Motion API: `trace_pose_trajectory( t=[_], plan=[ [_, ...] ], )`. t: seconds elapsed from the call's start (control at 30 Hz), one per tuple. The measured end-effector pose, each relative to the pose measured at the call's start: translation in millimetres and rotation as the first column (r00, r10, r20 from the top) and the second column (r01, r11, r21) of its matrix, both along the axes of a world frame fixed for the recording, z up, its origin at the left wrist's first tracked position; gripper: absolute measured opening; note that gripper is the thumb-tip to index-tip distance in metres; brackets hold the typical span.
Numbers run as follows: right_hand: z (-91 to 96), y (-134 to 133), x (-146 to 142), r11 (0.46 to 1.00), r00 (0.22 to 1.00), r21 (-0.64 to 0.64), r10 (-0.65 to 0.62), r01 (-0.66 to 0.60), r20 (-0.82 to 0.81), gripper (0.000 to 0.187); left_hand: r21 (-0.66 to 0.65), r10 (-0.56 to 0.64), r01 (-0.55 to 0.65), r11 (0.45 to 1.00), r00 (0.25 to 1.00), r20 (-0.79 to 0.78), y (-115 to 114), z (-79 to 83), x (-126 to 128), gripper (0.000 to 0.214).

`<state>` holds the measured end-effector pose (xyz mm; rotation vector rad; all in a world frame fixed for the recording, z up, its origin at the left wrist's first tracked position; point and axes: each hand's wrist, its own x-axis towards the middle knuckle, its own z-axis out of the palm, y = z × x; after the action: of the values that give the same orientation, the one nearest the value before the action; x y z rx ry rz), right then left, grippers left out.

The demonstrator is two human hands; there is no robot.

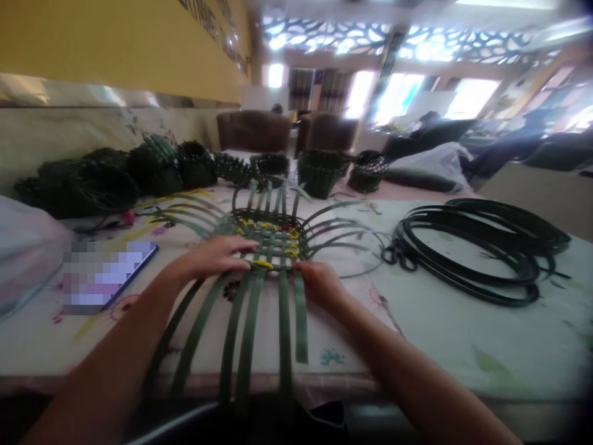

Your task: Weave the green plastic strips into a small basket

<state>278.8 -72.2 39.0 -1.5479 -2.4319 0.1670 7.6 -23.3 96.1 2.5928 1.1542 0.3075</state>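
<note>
A half-woven basket base (273, 241) of flat green strips lies on the table before me, with short yellow ties around its woven square. Loose strip ends fan out from every side; the nearest ones hang over the table's front edge. My left hand (215, 254) grips the base's near left corner, fingers reaching over the weave and thumb at its near edge. At the near right corner, my right hand (319, 283) is closed on the edge, beside a short strip (301, 321) that points toward me. The undersides of both grips are hidden.
A coil of dark strip (467, 278) lies at right, with scissors (401, 254) against it. Several finished-looking baskets (322, 173) line the back. On the left are a phone (111, 275) and a plastic bag (28, 253). Another bag (430, 164) is behind.
</note>
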Motion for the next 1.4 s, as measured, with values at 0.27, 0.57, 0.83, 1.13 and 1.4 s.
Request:
trace_pose_trajectory(
  t=[0.27,0.57,0.83,1.13,1.4],
  plan=[
    [1.6,1.2,0.3,1.0,1.0,-0.028,0.004,-0.004,0.005,0.015,0.384,0.706,-0.622,0.683,0.696,-0.13,53.7,9.0,-29.4,0.039],
    [0.4,1.7,1.6,0.999,0.999,-0.023,0.022,-0.023,-0.024,0.015,0.376,0.738,-0.649,0.661,0.653,-0.17,75.3,-9.4,-25.7,0.032],
    [-3.3,3.5,2.1,1.0,0.999,-0.014,0.02,-0.021,-0.04,0.014,0.351,0.748,-0.668,0.656,0.638,-0.183,81.1,-13.4,-24.7,0.026],
    [-0.9,2.1,2.0,1.0,0.999,-0.004,0.023,-0.023,-0.046,0.012,0.349,0.725,-0.645,0.68,0.662,-0.188,78.2,-16.0,-24.8,0.034],
    [-2.9,3.3,3.0,1.0,0.998,-0.008,0.02,-0.021,-0.06,0.012,0.361,0.718,-0.63,0.688,0.666,-0.205,79.6,-17.0,-28.4,0.036]
  ],
)
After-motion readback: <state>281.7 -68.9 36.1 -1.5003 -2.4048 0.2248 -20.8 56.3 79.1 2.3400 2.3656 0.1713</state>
